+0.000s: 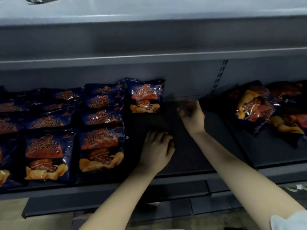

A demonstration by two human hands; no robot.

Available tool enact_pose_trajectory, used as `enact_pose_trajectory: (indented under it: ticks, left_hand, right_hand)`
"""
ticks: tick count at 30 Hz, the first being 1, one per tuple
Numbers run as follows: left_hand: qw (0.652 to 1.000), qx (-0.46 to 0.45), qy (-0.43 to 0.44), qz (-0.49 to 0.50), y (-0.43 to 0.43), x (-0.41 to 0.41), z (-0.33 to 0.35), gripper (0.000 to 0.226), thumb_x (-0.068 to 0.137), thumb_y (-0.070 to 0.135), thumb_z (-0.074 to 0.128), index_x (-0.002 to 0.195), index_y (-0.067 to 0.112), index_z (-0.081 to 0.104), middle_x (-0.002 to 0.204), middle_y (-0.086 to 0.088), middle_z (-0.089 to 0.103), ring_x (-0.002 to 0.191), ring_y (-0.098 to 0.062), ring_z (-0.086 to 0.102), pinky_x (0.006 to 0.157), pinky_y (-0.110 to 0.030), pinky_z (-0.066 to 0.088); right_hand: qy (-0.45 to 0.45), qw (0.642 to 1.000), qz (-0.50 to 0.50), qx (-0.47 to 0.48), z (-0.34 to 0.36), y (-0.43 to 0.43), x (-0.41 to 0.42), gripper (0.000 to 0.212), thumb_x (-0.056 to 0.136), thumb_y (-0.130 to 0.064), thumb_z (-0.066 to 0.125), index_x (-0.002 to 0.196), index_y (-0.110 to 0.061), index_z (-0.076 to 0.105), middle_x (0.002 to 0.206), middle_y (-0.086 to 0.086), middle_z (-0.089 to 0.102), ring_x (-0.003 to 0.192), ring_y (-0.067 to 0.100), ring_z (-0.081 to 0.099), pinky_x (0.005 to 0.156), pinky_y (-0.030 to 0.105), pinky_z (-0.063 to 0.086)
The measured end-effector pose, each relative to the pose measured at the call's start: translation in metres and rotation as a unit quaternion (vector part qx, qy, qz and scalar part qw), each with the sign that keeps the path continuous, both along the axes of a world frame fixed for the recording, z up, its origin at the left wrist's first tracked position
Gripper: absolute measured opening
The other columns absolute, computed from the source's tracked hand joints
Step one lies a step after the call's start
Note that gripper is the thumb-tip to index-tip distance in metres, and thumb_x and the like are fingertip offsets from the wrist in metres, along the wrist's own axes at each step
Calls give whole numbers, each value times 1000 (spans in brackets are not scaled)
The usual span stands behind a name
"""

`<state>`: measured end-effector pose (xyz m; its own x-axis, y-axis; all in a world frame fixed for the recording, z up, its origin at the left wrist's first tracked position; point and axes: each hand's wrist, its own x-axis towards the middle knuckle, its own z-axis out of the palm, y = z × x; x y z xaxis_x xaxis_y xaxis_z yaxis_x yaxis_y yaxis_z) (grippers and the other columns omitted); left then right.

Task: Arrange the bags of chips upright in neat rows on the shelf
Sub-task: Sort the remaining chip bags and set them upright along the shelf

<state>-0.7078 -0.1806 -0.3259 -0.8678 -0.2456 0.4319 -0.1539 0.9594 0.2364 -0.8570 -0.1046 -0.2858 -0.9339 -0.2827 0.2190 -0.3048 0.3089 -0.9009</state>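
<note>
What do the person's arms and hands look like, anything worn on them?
Both forearms are bare. The left hand and right hand are ungloved, with no watch or ring visible, though the right is blurred. A pale sleeve shows high on the right arm.

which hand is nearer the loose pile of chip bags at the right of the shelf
Right. The right hand is left of the pile; the left hand is further left, toward the shelf front.
</note>
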Motion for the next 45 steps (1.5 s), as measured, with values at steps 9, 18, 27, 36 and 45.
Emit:
enact_pose_trajectory:
  ticks: [9,18,27,36,45]
  left_hand:
    - [1000,22,0,-15,42,-51,24,23,84,25,54,102,18,65,101,-3,67,98,-26,60,102,-46,33]
    - [996,37,29,-76,103,-100,34,38,83,33,36,100,16,65,100,-5,68,91,-29,61,89,-46,45]
    - [989,65,75,-107,161,-151,36,41,82,32,49,118,12,54,125,-12,55,109,-32,55,90,-47,46]
    - [996,89,12,-6,193,-185,32,90,73,59,59,142,13,24,149,-24,25,132,-48,27,104,-60,28]
    - [986,165,16,29,190,-184,32,97,70,56,65,147,16,20,148,-26,25,128,-44,33,103,-55,31]
  right_hand:
    - [81,997,-16,-8,9,89,-22,37,84,-14,68,120,-12,55,118,5,57,108,10,54,92,22,48]
    - [126,990,-60,22,27,169,-39,30,83,-13,69,112,-15,60,111,2,58,103,18,57,88,29,47]
    - [154,980,-83,94,33,240,-67,36,80,-5,69,115,-11,61,119,7,53,106,20,56,84,9,35]
    - [79,981,-12,176,19,267,-85,79,81,-27,73,145,-16,28,149,7,28,137,22,31,109,28,28]
    - [2,993,29,113,11,250,-83,84,84,-27,69,149,-18,17,153,8,25,141,23,28,115,38,28]
